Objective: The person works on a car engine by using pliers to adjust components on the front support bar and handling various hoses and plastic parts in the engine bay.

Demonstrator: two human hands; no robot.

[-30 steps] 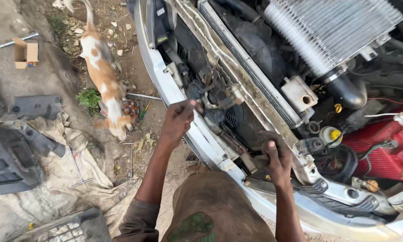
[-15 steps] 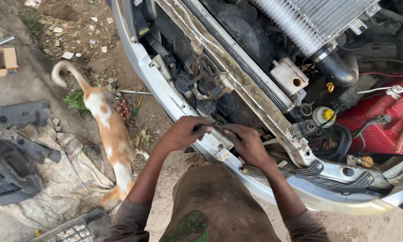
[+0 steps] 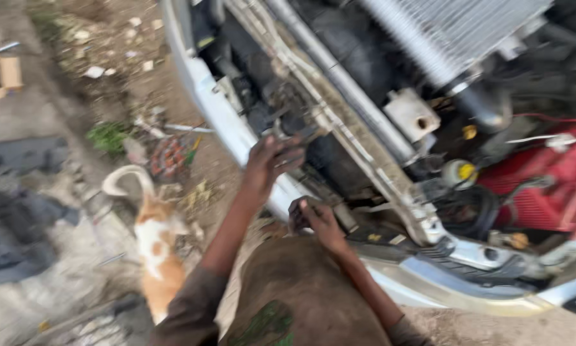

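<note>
Fingers of the left hand (image 3: 268, 163) are curled against a dark part (image 3: 294, 122) on the car's front crossmember (image 3: 339, 128), though blur hides whether it is gripped. The right hand (image 3: 320, 221) is closed around a small dark object (image 3: 297, 214) just below, beside the white bumper (image 3: 230, 122). The crossmember's long axis is seen running diagonally from upper left to lower right; an orange-and-white cat (image 3: 156, 250) is seen on the ground, left.

The engine bay (image 3: 429, 128) fills twelve to three o'clock; the cat (image 3: 153, 247) stands on the ground (image 3: 57, 211) at eight o'clock; the cardboard box (image 3: 0, 75) lies at ten.
</note>
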